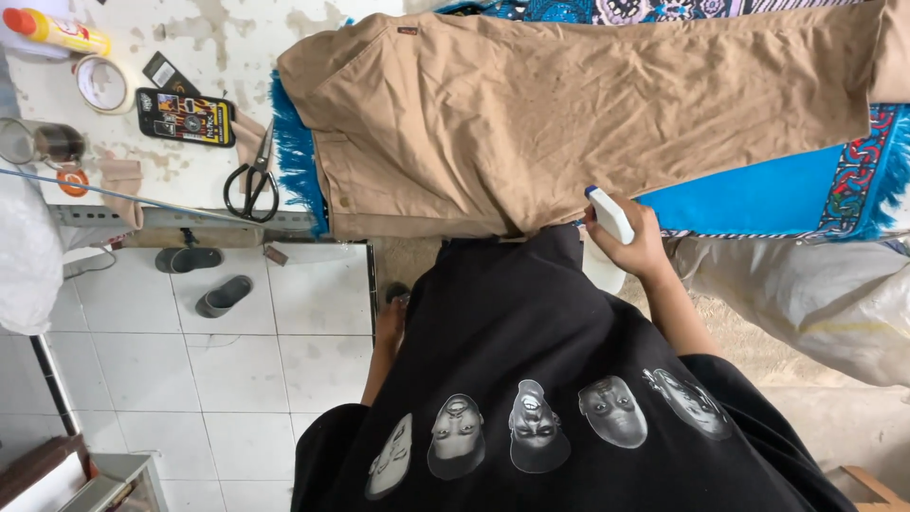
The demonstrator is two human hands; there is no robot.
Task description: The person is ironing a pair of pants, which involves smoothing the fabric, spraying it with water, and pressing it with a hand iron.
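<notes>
At the table edge, right hand (637, 248) around a white spray bottle (608, 216) — nozzle up-left — left hand (390, 320) unclear.

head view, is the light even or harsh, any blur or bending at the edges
Head view: soft, even daylight, no hard shadows or glare on the tan trousers; the right hand with the spray bottle is sharp, no motion blur; the left hand hangs low beside the black shirt, partly hidden; the wide lens bends the floor tiles at the left edge.
</notes>
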